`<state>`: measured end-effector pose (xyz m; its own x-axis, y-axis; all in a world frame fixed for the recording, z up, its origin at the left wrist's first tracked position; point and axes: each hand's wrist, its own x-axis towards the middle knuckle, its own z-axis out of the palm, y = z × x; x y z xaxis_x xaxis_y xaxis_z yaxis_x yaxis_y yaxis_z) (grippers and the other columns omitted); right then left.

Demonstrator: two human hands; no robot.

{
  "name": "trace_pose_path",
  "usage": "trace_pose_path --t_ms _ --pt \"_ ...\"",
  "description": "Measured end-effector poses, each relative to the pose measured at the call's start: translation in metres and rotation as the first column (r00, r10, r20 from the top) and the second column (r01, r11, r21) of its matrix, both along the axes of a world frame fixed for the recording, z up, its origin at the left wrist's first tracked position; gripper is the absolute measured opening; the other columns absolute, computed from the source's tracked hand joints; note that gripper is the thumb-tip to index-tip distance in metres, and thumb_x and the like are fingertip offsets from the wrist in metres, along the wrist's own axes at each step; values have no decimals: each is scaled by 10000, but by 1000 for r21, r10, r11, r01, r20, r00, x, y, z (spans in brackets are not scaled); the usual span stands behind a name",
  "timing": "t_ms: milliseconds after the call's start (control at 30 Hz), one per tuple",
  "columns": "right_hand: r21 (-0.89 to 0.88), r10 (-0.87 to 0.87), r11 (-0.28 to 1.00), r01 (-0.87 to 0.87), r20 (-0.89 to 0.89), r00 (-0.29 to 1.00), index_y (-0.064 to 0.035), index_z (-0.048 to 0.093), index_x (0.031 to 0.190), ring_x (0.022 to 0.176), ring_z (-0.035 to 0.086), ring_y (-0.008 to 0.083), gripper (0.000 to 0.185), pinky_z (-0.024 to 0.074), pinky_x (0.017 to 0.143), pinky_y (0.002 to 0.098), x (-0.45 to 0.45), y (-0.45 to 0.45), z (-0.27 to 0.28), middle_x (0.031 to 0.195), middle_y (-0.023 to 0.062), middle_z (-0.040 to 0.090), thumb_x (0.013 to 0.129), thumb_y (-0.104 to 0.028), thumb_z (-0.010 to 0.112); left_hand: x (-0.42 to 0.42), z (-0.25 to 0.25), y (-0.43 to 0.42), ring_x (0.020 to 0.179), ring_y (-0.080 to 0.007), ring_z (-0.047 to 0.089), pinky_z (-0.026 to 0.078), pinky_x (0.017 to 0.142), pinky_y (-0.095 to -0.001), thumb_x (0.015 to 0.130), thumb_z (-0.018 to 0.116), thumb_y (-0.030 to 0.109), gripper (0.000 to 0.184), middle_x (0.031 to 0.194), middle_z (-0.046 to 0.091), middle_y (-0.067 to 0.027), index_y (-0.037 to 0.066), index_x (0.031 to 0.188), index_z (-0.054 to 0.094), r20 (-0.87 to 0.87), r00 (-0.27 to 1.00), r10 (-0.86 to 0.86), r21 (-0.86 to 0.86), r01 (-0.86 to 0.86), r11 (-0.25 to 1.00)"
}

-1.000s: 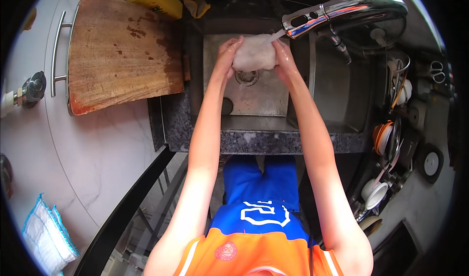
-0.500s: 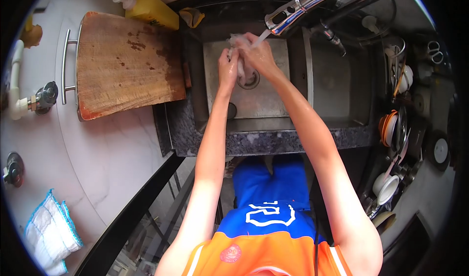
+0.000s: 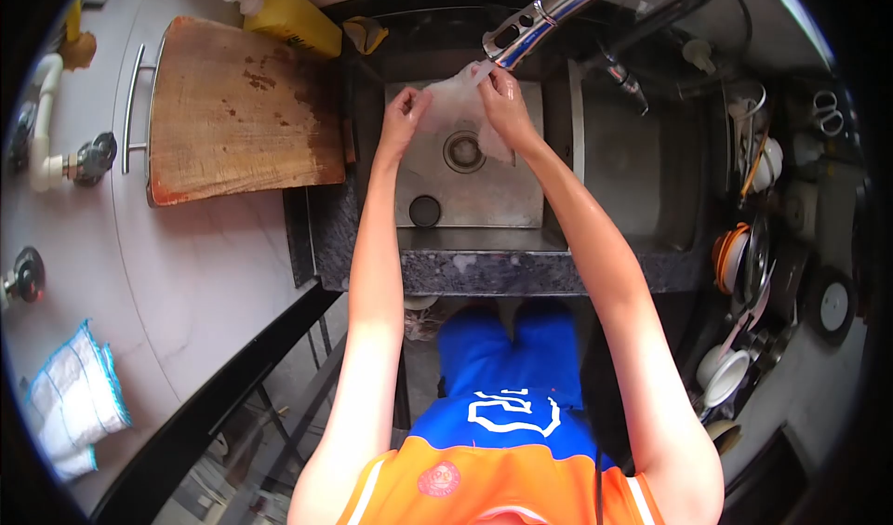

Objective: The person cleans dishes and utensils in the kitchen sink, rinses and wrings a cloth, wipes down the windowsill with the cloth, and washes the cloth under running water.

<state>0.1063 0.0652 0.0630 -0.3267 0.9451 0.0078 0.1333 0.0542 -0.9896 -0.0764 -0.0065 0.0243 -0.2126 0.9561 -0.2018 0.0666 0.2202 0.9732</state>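
A wet whitish cloth (image 3: 452, 103) hangs spread between my two hands, over the left sink basin (image 3: 493, 195). My left hand (image 3: 406, 116) pinches its left edge with closed fingers. At the cloth's right side, my right hand (image 3: 503, 106) grips it just under the chrome faucet (image 3: 521, 34), and water runs from the spout onto the cloth. The round drain (image 3: 464, 151) shows below the cloth, and a dark round cap (image 3: 424, 211) lies nearer the basin's front edge.
Left of the sink are a wooden cutting board (image 3: 244, 111), a yellow bottle (image 3: 296, 23) and a white-blue cloth (image 3: 79, 395). A second basin (image 3: 633, 162) lies right, with bowls (image 3: 724, 376), scissors (image 3: 828, 114) and utensils beyond. The dark counter edge (image 3: 502, 272) runs in front.
The cloth was a flat bundle, then bunched between my hands; now it is opened out. My hands have moved apart since half a second ago. The camera view has shifted slightly.
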Motion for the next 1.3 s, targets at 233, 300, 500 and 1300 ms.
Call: trace_pose_path --t_ms 233,300,500,1300 --pt "-547 197 793 -267 -183 963 -6 399 1266 948 499 158 601 442 765 284 -26 7 7 1071 100 520 817 -307 663 77 -62 -33 1175 -294 475 383 952 -478 871 406 637 650 1244 509 -123 220 1361 312 816 563 128 -143 -17 990" --pt "-503 355 785 -361 -111 928 2 367 1285 950 530 187 610 469 787 299 -29 12 27 1079 126 526 817 -269 651 88 -60 -28 1202 -311 462 374 976 -486 878 361 648 703 1296 482 -139 143 1365 313 815 546 194 -159 -112 981" --pt "-545 382 652 -527 -365 849 45 393 1264 938 568 208 526 493 718 337 3 13 35 1041 121 557 790 -69 593 58 -56 -23 1123 -243 533 448 919 -400 923 461 461 540 1214 549 -94 63 1287 426 892 407 198 -120 -209 971" --pt "307 149 878 -368 556 818 19 634 920 867 564 335 219 459 760 389 200 -13 98 947 172 551 773 -141 664 134 140 -47 669 -196 576 453 624 -292 717 740 125 233 807 620 -100 -26 875 657 -664 745 59 142 49 989"
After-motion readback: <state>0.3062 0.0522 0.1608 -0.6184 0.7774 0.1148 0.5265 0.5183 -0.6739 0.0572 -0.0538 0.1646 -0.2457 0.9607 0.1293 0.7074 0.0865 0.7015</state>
